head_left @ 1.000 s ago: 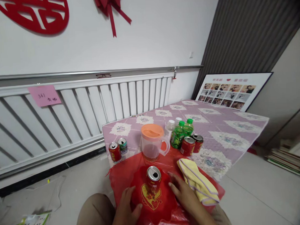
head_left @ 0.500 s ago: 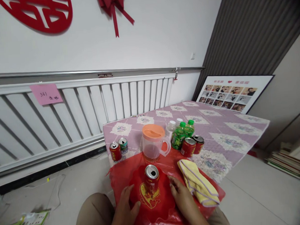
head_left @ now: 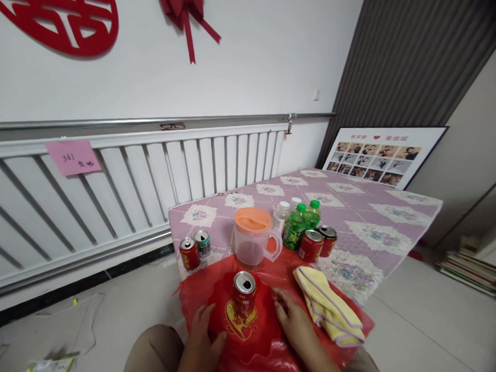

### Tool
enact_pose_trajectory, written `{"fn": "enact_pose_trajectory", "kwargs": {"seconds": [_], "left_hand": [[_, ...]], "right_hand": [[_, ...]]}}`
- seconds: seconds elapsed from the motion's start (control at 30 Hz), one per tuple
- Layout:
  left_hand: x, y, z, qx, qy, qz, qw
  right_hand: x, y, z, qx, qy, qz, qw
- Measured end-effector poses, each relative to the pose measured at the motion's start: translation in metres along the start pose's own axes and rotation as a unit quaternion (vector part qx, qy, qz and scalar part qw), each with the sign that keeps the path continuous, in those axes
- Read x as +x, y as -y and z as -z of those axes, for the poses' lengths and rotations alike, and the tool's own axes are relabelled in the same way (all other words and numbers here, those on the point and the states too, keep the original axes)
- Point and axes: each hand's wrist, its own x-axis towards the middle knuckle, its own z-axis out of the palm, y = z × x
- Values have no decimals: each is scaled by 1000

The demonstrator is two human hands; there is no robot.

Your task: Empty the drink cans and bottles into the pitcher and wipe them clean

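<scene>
A red scalloped tray (head_left: 258, 339) with a gold heart print lies before me on a red plastic sheet. An opened red drink can (head_left: 244, 296) stands upright on it. My left hand (head_left: 203, 336) rests at the tray's left edge, its fingers stretched and the thumb apart. Across from it, my right hand (head_left: 290, 316) is beside the right edge with loosely bent fingers; whether it touches the rim I cannot tell. A folded yellow cloth (head_left: 329, 308) with purple edging lies right of that hand. Behind the can stands a clear pitcher (head_left: 251, 249) with an orange lid.
A red can (head_left: 189, 254) and a small green can (head_left: 202, 244) stand at the left table edge. Right of the pitcher are green bottles (head_left: 295, 228), bottles with white caps (head_left: 282, 212) and two red cans (head_left: 311, 246). A flowered cloth (head_left: 381, 224) covers the table.
The tray has shifted slightly left with the can on it. Both my hands have moved a little left too. The other cans, bottles, pitcher and cloth stay in place.
</scene>
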Motion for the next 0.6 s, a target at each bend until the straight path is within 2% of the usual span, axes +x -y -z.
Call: {"fn": "enact_pose_trajectory", "kwargs": {"seconds": [0.17,0.27,0.33,0.4,0.47,0.6], "left_hand": [[7,-5,9,7,-76,-19,997],[14,-20,9,-8,-57,-69,996],[19,-34,5,-23,-50,-83,995],[23,-51,-1,-44,-56,-86,994],[27,-67,-8,-59,-51,-76,994],[35,-83,-18,-63,-20,-54,996]], "right_hand": [[1,3,39,-67,-37,29,997],[9,0,67,-115,-64,39,991],[12,-6,79,-208,-84,20,974],[11,-17,85,-313,-83,-21,946],[6,-32,85,-369,-55,-51,926],[-2,-62,83,-353,-8,-37,935]]}}
